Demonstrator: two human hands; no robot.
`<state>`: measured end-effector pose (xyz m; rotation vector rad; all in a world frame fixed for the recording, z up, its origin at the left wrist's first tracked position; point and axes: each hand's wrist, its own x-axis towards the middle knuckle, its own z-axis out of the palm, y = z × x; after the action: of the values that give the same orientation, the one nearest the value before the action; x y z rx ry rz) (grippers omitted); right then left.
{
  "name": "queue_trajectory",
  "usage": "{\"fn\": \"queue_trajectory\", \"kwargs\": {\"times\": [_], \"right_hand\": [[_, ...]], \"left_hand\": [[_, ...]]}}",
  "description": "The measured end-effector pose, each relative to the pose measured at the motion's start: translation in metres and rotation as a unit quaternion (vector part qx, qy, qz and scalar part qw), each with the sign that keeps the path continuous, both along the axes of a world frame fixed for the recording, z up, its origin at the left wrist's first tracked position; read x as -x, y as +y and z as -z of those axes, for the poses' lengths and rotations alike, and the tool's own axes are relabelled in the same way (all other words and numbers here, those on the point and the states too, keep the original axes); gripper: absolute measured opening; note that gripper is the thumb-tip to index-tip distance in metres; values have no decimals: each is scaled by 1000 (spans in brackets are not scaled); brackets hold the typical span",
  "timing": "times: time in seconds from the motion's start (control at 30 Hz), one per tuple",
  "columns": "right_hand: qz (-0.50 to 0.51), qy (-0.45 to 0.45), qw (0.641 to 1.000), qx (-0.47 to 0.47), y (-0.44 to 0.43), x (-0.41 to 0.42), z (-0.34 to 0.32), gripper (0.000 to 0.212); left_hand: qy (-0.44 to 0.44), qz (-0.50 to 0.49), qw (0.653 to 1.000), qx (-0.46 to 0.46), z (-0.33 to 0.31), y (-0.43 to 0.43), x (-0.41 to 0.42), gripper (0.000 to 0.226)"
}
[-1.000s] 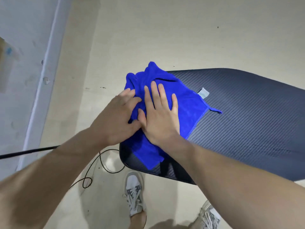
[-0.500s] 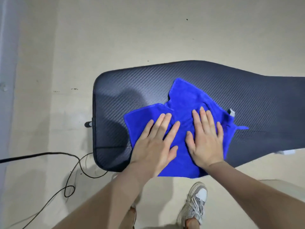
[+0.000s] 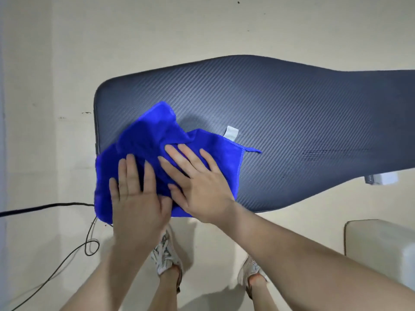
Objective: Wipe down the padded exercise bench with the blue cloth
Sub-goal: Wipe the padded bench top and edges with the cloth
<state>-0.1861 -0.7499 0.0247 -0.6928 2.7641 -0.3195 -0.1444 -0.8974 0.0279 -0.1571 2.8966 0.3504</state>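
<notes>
Head view. Padded exercise bench point(image 3: 280, 122), dark with a woven texture, runs from 9 o'clock out past 3 o'clock; serves as the counter here. Blue cloth point(image 3: 157, 144) lies bunched on its 9 o'clock end, the near-left corner draped over the edge toward 7 o'clock, white tag point(image 3: 231, 132) sticking out at the cloth's 1 o'clock. Left hand point(image 3: 134, 194) flat, fingers spread, pressing the cloth at the near edge. Right hand point(image 3: 197, 182) also flat and spread, just beside the left at its 2 o'clock, thumbs nearly touching. Neither hand pinches; both bear down with palms. Judgement: wiping is under way at the bench's head end. Most of the pad toward 3 o'clock looks uncovered by the cloth, so the next move calls for pushing it rightward under steady palm pressure. Black cable point(image 3: 45, 206) on the floor at 8 o'clock; shoes point(image 3: 165, 254) at 6 o'clock.
</notes>
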Motion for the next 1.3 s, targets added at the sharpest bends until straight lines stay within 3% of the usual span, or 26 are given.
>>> {"fn": "queue_trajectory", "kwargs": {"times": [0.13,0.23,0.33,0.4,0.47,0.53,0.6,0.67,0.73,0.8,0.93,1.1,1.2,1.3], "right_hand": [[100,-14,994,-52,91,-13,-6,59],[200,-36,977,-64,125,-20,-26,63],[269,-12,962,-40,124,-2,-47,50],[279,15,960,-10,115,22,-57,41],[282,4,959,26,105,50,-58,43],[297,-69,952,17,97,74,-51,49],[301,-132,944,-21,92,87,-43,36],[283,-126,950,-24,88,92,-43,21],[289,-86,953,40,89,97,-54,15],[317,-30,938,135,90,110,-73,16],[361,52,882,299,86,149,-127,16],[332,136,835,418,78,178,-183,20],[291,141,863,389,77,170,-179,20],[247,108,922,279,83,145,-149,31]], "left_hand": [[-26,109,993,-39,-9,60,7,72],[-31,120,986,-113,-14,88,25,66],[12,17,977,-213,-27,86,47,48],[54,-43,983,-170,-35,68,60,39],[17,-102,989,-103,-39,45,69,38],[-47,-140,986,-76,-36,27,72,33],[-67,-110,989,-77,-34,23,73,20],[-75,-113,981,-140,-40,23,80,15],[-84,-183,941,-273,-53,25,94,11],[-30,-237,899,-368,-71,20,110,9],[117,-261,850,-443,-117,-3,153,22],[276,-247,830,-417,-177,-34,191,25],[265,-241,831,-426,-185,-50,190,31],[158,-215,886,-380,-163,-61,170,32]]}}
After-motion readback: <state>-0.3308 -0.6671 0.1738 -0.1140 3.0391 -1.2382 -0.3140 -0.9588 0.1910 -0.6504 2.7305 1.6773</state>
